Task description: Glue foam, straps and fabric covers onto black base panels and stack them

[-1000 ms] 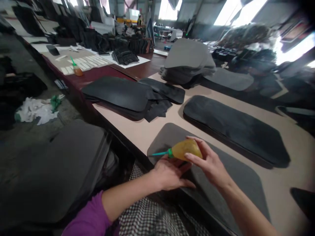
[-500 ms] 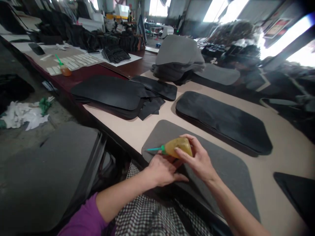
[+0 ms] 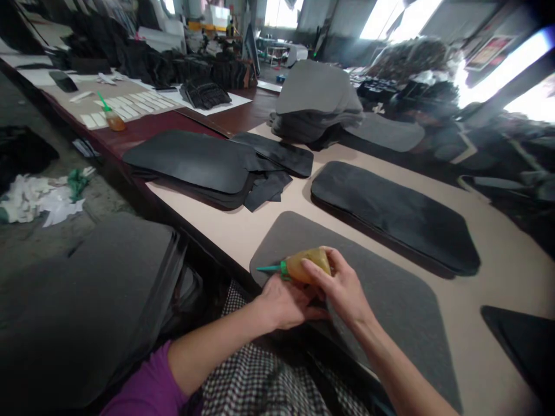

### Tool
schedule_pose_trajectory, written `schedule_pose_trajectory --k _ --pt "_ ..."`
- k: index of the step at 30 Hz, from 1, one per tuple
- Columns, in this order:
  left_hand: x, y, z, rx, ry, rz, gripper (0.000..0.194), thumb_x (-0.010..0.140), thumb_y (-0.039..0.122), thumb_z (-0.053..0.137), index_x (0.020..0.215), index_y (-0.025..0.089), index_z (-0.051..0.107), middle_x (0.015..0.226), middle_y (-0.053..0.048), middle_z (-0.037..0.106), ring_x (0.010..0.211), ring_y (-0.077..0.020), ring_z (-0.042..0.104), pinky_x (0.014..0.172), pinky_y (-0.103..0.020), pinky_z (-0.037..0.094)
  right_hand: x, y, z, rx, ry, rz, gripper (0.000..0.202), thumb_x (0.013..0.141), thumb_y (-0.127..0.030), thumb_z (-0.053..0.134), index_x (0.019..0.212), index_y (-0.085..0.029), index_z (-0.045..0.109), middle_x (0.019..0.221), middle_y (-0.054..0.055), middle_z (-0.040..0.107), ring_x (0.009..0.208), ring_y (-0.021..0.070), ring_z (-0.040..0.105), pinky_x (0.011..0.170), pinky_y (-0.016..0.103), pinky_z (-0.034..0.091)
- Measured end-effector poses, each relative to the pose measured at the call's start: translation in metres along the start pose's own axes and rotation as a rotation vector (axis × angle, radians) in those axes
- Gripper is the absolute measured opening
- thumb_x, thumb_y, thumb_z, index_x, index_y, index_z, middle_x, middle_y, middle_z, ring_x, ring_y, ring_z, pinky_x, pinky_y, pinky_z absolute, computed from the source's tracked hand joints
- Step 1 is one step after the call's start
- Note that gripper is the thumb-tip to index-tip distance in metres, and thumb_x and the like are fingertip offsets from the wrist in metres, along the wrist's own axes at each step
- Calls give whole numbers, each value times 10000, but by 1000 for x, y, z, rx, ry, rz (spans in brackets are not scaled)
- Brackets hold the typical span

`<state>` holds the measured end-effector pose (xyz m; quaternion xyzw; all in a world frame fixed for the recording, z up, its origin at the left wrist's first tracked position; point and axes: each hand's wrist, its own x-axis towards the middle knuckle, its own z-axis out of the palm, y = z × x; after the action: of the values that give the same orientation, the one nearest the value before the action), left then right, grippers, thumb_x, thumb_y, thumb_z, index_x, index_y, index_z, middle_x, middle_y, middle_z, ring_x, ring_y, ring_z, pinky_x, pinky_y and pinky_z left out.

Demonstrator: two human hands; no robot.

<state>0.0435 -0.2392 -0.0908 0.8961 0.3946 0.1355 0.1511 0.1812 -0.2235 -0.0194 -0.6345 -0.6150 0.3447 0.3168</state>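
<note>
Right hand (image 3: 344,287) gripped amber plastic bottle (image 3: 300,267), axis near-horizontal, green nozzle (image 3: 269,268) frame-left; left hand (image 3: 284,303): grip unclear; flat grey panel (image 3: 401,309) lay beneath.

1 head cam looks fwd & down on table (image 3: 507,260) from close above.

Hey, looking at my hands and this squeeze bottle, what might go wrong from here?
Your right hand grips the bottle with its nozzle above the grey panel; a hard squeeze might drip liquid onto that surface, if the tip is open, which is too small to tell.

Your left hand is close beneath the bottle, so a leak could possibly wet your fingers.
</note>
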Motion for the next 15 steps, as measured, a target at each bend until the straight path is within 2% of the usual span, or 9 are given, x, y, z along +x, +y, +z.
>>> schedule_pose_trajectory --k 3,6,11,15 --pt "-2 1 0 -20 -3 -46 728 978 738 286 1550 296 371 1559 -40 504 1352 -296 527 1055 -459 499 0 -5 -3 -10 -38 -14 543 779 -647 699 1115 -226 636 883 38 708 765 252 650 645 349 517" --pt "-3 2 0 -27 -10 -52 700 981 729 301 1514 293 427 1510 -47 556 1309 -293 567 1005 -438 531 4 -8 -2 -15 -44 -40 546 777 -633 708 1135 -226 640 899 38 709 795 258 653 679 361 525" --pt "-1 0 0 32 72 7 778 989 727 236 1512 181 422 1513 -112 539 1372 -291 509 1114 -422 453 12 -8 0 23 -4 -109 600 760 -635 739 1180 -226 607 999 48 698 886 264 651 790 383 519" --pt "0 0 -2 79 89 40 785 988 726 229 1480 162 465 1487 -135 556 1368 -286 508 1127 -414 429 16 -8 -1 10 22 -141 623 758 -658 735 1184 -224 598 1017 55 689 887 266 645 796 387 510"
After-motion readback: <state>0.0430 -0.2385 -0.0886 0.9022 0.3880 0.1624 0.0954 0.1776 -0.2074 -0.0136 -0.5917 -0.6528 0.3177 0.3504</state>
